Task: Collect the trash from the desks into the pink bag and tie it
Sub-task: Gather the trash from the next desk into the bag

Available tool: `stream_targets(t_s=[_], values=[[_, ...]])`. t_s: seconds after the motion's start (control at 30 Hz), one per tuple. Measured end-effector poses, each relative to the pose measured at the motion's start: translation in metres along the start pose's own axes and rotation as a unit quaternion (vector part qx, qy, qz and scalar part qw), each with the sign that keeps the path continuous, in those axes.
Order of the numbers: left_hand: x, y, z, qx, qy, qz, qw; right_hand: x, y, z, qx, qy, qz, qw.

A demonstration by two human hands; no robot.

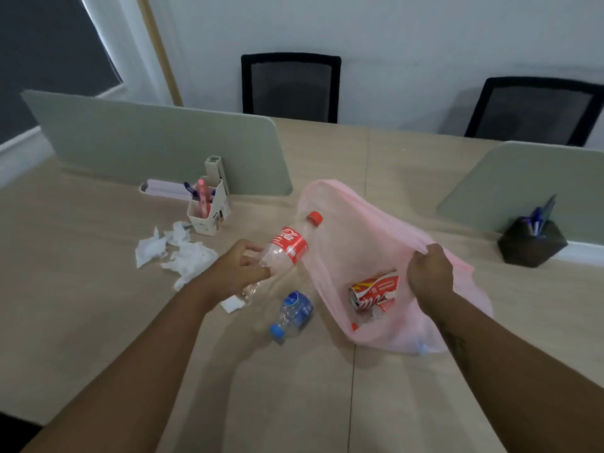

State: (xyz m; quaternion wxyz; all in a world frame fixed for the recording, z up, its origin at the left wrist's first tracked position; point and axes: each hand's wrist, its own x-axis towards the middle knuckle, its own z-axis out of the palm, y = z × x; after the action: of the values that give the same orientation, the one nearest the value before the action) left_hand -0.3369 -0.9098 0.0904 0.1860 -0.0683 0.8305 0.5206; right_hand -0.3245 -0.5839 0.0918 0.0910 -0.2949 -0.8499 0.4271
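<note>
Now, at the far left, crumpled white paper tissues (183, 256) are seen lying on the pale wooden desk (98, 322). Next, the left hand (243, 271) is curled round the bottom end of a big clear plastic cola bottle with a red label and red cap (287, 246). Its long side is pointed to 2 o'clock, cap first, at the open mouth of the thin pink plastic bag (359, 230), which is found at 3 o'clock from that hand. A small clear water bottle with a blue cap (292, 313) is seen lying at 5 o'clock. A red and white drink can (376, 289) is seen inside the bag. The bag's rim is pinched and held up by the right hand (429, 271).
</note>
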Motion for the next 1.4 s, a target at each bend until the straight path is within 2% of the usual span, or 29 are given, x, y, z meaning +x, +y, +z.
stream_targets(t_s=[0.1,0.17,0.27,0.33,0.4,0.47,0.53,0.6,0.63,0.7,0.8,0.9,0.97,1.03,1.2,1.3,1.4], values=[[0.021,0.027,0.03,0.043,-0.083,0.016,0.995,0.007,-0.005,-0.011,0.004,0.019,-0.003,1.0],[0.037,0.042,0.062,0.07,-0.087,0.039,0.993,0.005,-0.004,-0.018,0.002,0.017,-0.019,1.0],[0.063,0.06,0.107,0.039,-0.096,0.06,0.993,0.002,0.007,-0.026,-0.009,0.011,-0.037,0.999],[0.076,0.068,0.126,0.014,-0.052,0.084,0.995,0.002,0.017,-0.028,-0.028,0.013,-0.039,0.999],[0.085,0.066,0.132,0.012,0.034,0.129,0.991,0.005,0.024,-0.029,-0.04,0.014,-0.035,0.999],[0.085,0.053,0.127,0.064,0.132,0.183,0.972,0.008,0.026,-0.025,-0.036,0.006,-0.033,0.999],[0.077,0.027,0.12,0.123,0.212,0.182,0.952,0.011,0.025,-0.019,-0.033,-0.002,-0.037,0.999],[0.062,-0.004,0.115,0.156,0.251,0.143,0.945,0.013,0.022,-0.009,-0.039,-0.008,-0.047,0.998],[0.055,-0.022,0.114,0.184,0.248,0.121,0.943,0.013,0.021,-0.003,-0.042,-0.013,-0.051,0.998],[0.038,-0.054,0.111,0.254,0.181,0.07,0.947,0.013,0.019,0.008,-0.045,-0.028,-0.054,0.997],[0.014,-0.083,0.105,0.256,0.088,0.01,0.963,0.014,0.022,0.022,-0.046,-0.043,-0.06,0.996],[0.005,-0.081,0.083,0.197,0.116,-0.004,0.974,0.017,0.027,0.025,-0.043,-0.044,-0.057,0.996],[0.011,-0.068,0.065,0.142,0.127,0.017,0.982,0.021,0.029,0.022,-0.039,-0.037,-0.045,0.998],[0.021,-0.045,0.058,0.107,0.099,0.048,0.988,0.027,0.028,0.018,-0.034,-0.022,-0.041,0.998],[0.061,0.009,0.108,0.169,0.024,0.111,0.979,0.025,0.026,0.0,-0.009,0.004,-0.044,0.999],[0.081,0.042,0.15,0.159,-0.027,0.134,0.978,0.013,0.029,-0.006,0.016,0.016,-0.024,0.999],[0.091,0.074,0.175,0.187,-0.035,0.132,0.973,0.008,0.03,-0.012,0.02,0.013,-0.015,1.0]])
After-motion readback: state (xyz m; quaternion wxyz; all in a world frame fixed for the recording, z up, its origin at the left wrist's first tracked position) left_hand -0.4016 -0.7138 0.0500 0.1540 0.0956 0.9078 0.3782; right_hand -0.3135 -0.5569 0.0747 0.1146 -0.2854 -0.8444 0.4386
